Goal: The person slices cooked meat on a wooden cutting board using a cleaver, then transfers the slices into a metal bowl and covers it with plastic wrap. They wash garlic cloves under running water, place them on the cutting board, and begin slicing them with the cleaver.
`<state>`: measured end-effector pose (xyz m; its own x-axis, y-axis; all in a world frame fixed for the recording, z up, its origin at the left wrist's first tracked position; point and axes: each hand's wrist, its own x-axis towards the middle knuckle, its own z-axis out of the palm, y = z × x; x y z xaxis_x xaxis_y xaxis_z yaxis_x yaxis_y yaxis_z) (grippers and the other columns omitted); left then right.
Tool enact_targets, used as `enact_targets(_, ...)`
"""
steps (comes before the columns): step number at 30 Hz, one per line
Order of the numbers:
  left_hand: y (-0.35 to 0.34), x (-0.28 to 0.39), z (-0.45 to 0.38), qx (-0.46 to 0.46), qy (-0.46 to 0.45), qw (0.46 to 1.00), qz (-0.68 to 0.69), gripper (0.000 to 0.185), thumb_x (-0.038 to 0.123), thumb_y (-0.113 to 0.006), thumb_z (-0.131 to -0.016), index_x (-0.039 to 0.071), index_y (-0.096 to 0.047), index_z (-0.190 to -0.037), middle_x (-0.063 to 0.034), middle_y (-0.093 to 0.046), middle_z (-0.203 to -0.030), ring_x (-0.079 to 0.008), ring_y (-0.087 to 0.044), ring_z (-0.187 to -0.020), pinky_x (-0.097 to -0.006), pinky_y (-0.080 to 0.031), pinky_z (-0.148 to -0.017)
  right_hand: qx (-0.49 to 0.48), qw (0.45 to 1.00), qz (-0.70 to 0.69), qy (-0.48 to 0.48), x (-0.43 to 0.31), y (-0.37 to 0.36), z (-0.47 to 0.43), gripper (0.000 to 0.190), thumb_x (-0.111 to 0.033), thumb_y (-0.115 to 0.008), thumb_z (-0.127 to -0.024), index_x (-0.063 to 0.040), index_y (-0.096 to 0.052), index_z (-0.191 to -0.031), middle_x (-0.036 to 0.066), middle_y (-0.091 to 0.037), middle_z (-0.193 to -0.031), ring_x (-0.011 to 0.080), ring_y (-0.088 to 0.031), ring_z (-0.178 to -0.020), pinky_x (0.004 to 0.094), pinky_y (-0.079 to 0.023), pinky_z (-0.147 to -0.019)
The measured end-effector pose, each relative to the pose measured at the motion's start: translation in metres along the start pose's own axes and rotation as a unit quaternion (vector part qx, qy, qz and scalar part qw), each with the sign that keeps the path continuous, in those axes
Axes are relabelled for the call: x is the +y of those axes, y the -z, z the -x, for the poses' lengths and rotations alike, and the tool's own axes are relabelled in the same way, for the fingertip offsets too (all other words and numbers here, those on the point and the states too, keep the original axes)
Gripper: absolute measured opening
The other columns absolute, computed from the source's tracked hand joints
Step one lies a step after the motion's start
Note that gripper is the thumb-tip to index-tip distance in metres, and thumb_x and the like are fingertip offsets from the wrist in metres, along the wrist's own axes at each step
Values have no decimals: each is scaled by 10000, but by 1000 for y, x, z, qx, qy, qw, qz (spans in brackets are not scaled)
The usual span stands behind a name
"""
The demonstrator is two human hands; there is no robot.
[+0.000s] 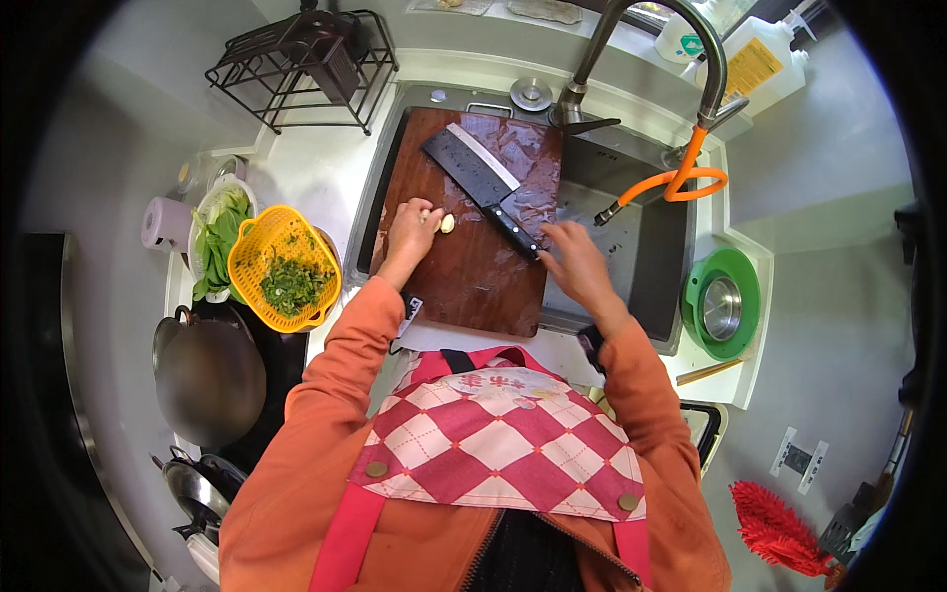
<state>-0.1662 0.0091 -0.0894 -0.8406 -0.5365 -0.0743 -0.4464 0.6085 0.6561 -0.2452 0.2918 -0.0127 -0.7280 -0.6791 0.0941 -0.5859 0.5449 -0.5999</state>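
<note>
A wet wooden cutting board point(473, 288) lies across the left part of the sink. On it rests a cleaver point(473, 169) with a dark blade, bright edge and black riveted handle pointing down to the right. My left hand point(416, 233) is at the board's left side, its fingers around pale garlic cloves; one peeled garlic clove point(447, 223) shows beside the fingertips. My right hand point(575, 259) is at the board's right edge, fingertips beside the end of the cleaver's handle; whether they touch it is unclear.
Left of the sink stand a yellow colander point(235, 266) of chopped greens, a white bowl of leafy vegetables point(218, 237) and a wok point(211, 385). A faucet point(573, 103) with an orange hose point(684, 176) reaches over the sink point(614, 222). A green basin point(747, 296) holds a metal bowl point(722, 308).
</note>
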Motion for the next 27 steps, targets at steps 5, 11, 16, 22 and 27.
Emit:
enact_targets(5,-16,19,16,48,-65,996,-48,367,269,-764,-743,39,-611,-984,-170,-568,-982,-353,-556,-919,-414,-456,-810,-116,987,102,-53,-14,-61,-58,556,-159,-684,-753,-94,-454,-1255,151,-552,-1088,348,-534,-1058,454,-480,-840)
enact_targets(11,-21,28,33,4,-166,986,16,441,168,-794,-670,51,-590,-1044,-125,-541,-1016,-333,-501,-984,-405,-437,-853,-143,978,135,-64,-15,-80,-86,615,-172,-680,-704,-89,-415,-1252,195,-598,-1039,385,-600,-959,487,-485,-811)
enact_targets(16,-16,22,35,22,-190,981,15,575,137,-818,-612,69,-576,-1128,-113,-525,-1111,-323,-476,-1045,-398,-428,-898,-43,992,-38,-113,-5,-62,-77,517,-186,-647,-747,-99,-465,-1224,223,-645,-904,404,-635,-857,466,-486,-731)
enact_targets(22,-4,32,34,-2,-189,982,-3,599,180,-808,-647,71,-580,-1189,-117,-519,-1226,-330,-459,-1122,-393,-415,-947,18,942,-300,-151,-15,-12,-26,489,-204,-653,-846,-51,-459,-1268,36,-582,-706,127,-554,-566,278,-442,-523)
enact_targets(27,29,77,43,73,-245,966,27,419,206,-784,-684,83,-637,-1056,-104,-574,-1083,-297,-512,-1020,-393,-433,-864,-1,840,-507,-193,-32,12,7,520,-249,-643,-892,-43,-431,-1319,-25,-504,-681,36,-438,-494,197,-339,-426)
